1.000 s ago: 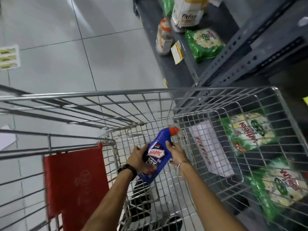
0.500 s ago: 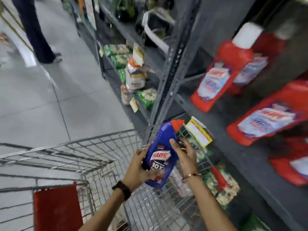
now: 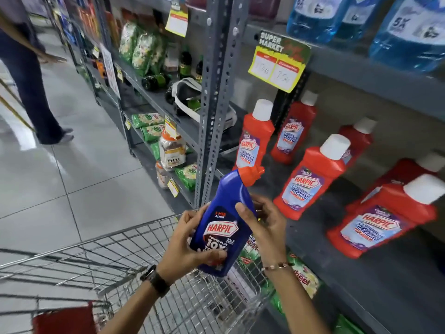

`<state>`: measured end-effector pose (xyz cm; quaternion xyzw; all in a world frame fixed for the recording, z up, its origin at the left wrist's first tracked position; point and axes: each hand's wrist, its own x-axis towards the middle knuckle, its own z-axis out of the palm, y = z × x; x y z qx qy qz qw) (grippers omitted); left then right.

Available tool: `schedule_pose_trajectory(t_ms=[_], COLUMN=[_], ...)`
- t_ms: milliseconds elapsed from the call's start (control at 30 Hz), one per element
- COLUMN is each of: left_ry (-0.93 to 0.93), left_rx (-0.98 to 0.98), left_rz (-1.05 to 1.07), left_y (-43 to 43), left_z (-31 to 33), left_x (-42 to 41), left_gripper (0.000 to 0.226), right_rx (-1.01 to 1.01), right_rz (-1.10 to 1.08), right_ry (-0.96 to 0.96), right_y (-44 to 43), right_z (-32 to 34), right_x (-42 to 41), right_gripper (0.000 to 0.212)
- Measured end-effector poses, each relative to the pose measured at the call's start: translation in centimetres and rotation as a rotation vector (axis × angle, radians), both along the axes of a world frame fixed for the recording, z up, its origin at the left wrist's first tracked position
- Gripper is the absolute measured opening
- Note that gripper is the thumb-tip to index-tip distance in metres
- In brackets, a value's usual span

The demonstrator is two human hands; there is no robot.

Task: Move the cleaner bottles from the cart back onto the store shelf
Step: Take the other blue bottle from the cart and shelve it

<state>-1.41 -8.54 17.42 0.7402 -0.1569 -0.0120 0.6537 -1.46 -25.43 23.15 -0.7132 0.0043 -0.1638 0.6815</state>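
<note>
A blue Harpic cleaner bottle (image 3: 224, 220) with an orange-red cap is held upright, tilted slightly right, above the wire cart (image 3: 115, 268). My left hand (image 3: 185, 247) grips its lower body from the left, thumb across the label. My right hand (image 3: 265, 222) holds its right side, fingers curled around the middle. The grey store shelf (image 3: 375, 280) lies just to the right, carrying several red Harpic bottles (image 3: 310, 182) with white caps.
A perforated grey upright post (image 3: 216, 97) stands behind the bottle. Blue liquid jugs (image 3: 407, 32) fill the shelf above. Green packets and jars (image 3: 172, 150) sit on shelves further left. A person's legs (image 3: 31, 88) stand in the tiled aisle. Green packets (image 3: 303, 278) lie below the shelf.
The blue bottle has been lifted out of the cart and raised up toward the shelf of red bottles. My view has swung up from the cart to the shelf.
</note>
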Motion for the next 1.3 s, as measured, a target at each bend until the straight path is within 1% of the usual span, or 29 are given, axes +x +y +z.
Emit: schedule_pose_trajectory(t_ms=[167,233,300,433,500,567,600,733,867,967,1133,1233,1300], left_ry=[-0.007,-0.014,-0.054,-0.070,-0.111,-0.133,-0.128,0.007,-0.047,-0.020,-0.014,0.045,0.096], left_rx=[0.039,0.056,0.114,0.137,0.156,0.145,0.108,-0.037,0.003,0.026,0.032,0.010,-0.048], left_rz=[-0.025,-0.048,-0.080,-0.196,-0.251,-0.310,-0.344,-0.443,-0.485,-0.500,-0.470,-0.459,-0.432], left_y=[-1.5,-3.1,-5.8,-13.8,-18.8,-23.9,-26.3,-35.4,-41.6,-43.5,-44.0,-44.1,-43.9], left_z=[0.4,0.3,0.1,-0.5,-1.0,-1.3,-1.4,-0.6,-0.8,-1.3,-1.6,-1.4,-1.2], left_x=[-1.2,-2.1,-3.1,-5.3,-6.6,-8.2,-8.9,-11.2,-11.6,-11.5,-11.9,-12.3,-13.1], left_gripper=[0.086,0.085,0.083,0.084,0.085,0.090,0.089,0.068,0.063,0.062,0.065,0.069,0.076], right_rx=[-0.040,-0.057,-0.082,-0.186,-0.230,-0.297,-0.325,-0.366,-0.407,-0.508,-0.550,-0.613,-0.556], right_rz=[-0.010,-0.036,-0.088,-0.246,-0.325,-0.391,-0.422,-0.536,-0.580,-0.596,-0.611,-0.713,-0.801], right_ry=[-0.004,0.004,0.018,0.060,0.106,0.129,0.127,0.105,0.132,0.124,0.125,0.125,0.050], right_y=[-2.0,-3.9,-6.5,-13.2,-17.2,-21.4,-23.4,-30.4,-35.3,-37.4,-37.6,-36.5,-35.3], right_z=[0.2,-0.1,-0.3,-0.6,-1.0,-0.9,-0.6,0.4,-0.2,-0.7,-0.7,-0.7,-1.2], right_x=[-2.1,-3.8,-5.9,-10.9,-13.8,-16.3,-17.4,-20.8,-22.5,-22.8,-22.6,-23.4,-25.0], right_gripper=[0.021,0.022,0.022,0.028,0.033,0.031,0.028,0.030,0.037,0.038,0.037,0.041,0.037])
